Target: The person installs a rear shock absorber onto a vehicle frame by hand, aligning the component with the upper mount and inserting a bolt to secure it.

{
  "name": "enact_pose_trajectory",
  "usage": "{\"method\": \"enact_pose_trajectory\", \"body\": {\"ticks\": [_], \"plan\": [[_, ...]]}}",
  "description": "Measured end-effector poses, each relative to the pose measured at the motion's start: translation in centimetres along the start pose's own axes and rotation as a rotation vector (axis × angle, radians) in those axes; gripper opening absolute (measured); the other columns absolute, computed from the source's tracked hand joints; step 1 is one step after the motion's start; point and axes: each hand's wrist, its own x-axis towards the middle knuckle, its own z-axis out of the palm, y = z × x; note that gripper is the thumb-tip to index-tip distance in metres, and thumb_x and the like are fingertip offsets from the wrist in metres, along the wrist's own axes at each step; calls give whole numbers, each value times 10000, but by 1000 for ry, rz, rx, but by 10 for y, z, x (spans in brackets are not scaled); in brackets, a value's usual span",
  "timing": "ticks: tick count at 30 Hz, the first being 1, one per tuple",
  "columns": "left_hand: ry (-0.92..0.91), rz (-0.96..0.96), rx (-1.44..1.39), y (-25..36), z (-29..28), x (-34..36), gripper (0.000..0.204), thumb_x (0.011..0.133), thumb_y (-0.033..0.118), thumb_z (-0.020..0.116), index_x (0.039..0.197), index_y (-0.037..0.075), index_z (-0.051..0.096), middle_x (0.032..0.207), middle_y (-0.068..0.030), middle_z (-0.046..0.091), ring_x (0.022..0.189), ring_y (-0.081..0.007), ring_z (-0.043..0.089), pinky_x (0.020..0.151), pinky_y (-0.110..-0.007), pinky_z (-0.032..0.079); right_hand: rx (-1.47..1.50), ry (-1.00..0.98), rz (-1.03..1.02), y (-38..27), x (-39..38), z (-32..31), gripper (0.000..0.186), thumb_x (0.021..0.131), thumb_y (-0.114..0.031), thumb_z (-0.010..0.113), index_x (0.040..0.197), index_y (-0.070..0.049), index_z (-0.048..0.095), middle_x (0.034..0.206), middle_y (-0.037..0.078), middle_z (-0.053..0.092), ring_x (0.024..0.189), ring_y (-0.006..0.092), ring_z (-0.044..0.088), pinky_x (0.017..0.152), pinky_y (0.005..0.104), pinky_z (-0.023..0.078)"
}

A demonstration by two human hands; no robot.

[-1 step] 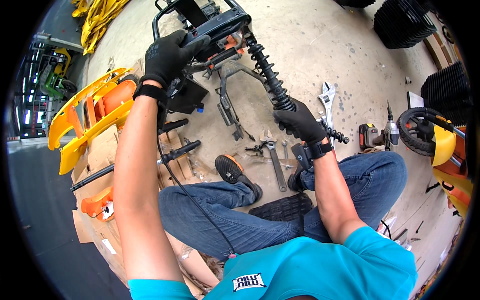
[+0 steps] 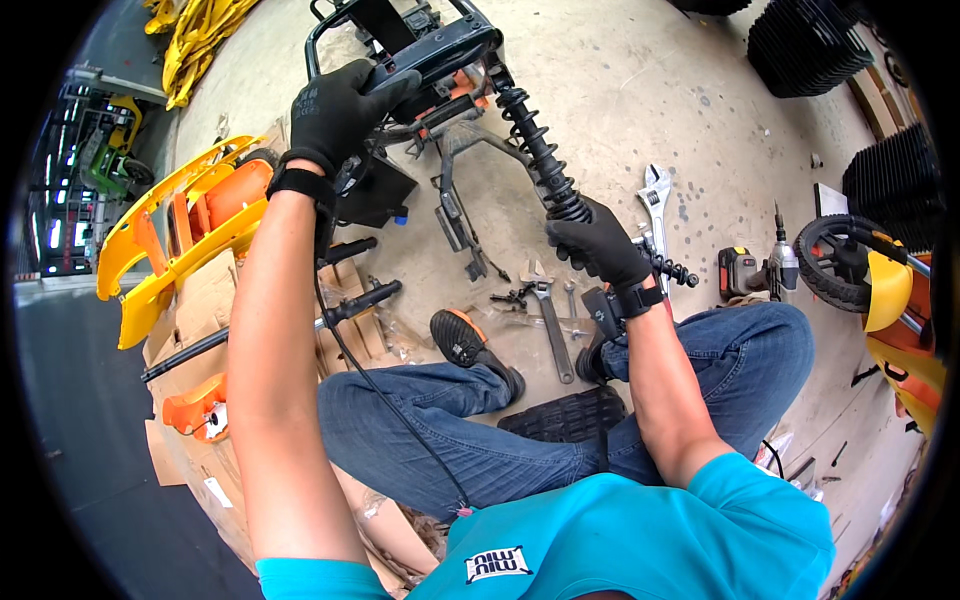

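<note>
A black metal vehicle frame (image 2: 440, 55) stands in front of me at the top of the view. Gloved in black, my left hand (image 2: 340, 108) is closed on its left side, thumb laid along the bar and the fingers partly hidden. From the frame's right corner a black shock absorber with a coil spring (image 2: 535, 145) slants down toward me. My right hand (image 2: 600, 245), also in a black glove, wraps round its lower end. The upper end meets the frame; whether it is fastened there I cannot tell.
Between my feet and to the right lie an adjustable wrench (image 2: 550, 325) and a bigger one (image 2: 655, 200). A cordless power tool (image 2: 775, 265) and a wheel (image 2: 835, 262) are at right. Yellow body panels (image 2: 180, 230) and a black tube (image 2: 200, 352) rest on cardboard at left.
</note>
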Motion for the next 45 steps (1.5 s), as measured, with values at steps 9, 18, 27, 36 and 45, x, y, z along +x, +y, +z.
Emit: {"method": "enact_pose_trajectory", "body": {"ticks": [9, 18, 27, 36, 45], "plan": [[-32, -18, 27, 1, -2, 0, 650, 806, 718, 596, 826, 75, 690, 720, -130, 668, 698, -299, 653, 663, -393, 482, 18, -10, -22, 4, -4, 5, 402, 782, -277, 756, 1062, -40, 591, 751, 23, 606, 559, 92, 565, 446, 220, 409], [-36, -17, 12, 1, -3, 0, 653, 809, 714, 596, 862, 72, 699, 719, -123, 671, 700, -289, 659, 665, -388, 483, 48, -32, 10, 7, 3, 3, 388, 787, -271, 750, 1063, -45, 596, 764, 24, 607, 574, 94, 568, 449, 220, 406], [-30, -16, 33, 2, -1, 2, 618, 828, 679, 600, 833, 67, 680, 693, -116, 654, 660, -274, 629, 633, -382, 460, 21, -34, -20, 4, 4, 1, 401, 793, -293, 751, 1065, -42, 597, 770, 24, 615, 573, 90, 565, 451, 221, 408], [8, 8, -3, 4, 0, -1, 558, 852, 609, 626, 743, 62, 629, 619, -110, 593, 584, -241, 562, 579, -370, 411, 49, -36, -27, 14, 2, -1, 385, 792, -300, 756, 1030, -43, 597, 757, 20, 610, 577, 88, 572, 454, 221, 411], [19, 16, -8, 2, 1, 0, 586, 848, 626, 620, 743, 50, 623, 610, -119, 578, 579, -258, 548, 577, -383, 409, 35, -19, -49, 17, 15, 1, 394, 789, -269, 764, 1053, -32, 592, 745, 24, 603, 567, 91, 577, 446, 222, 417]]}}
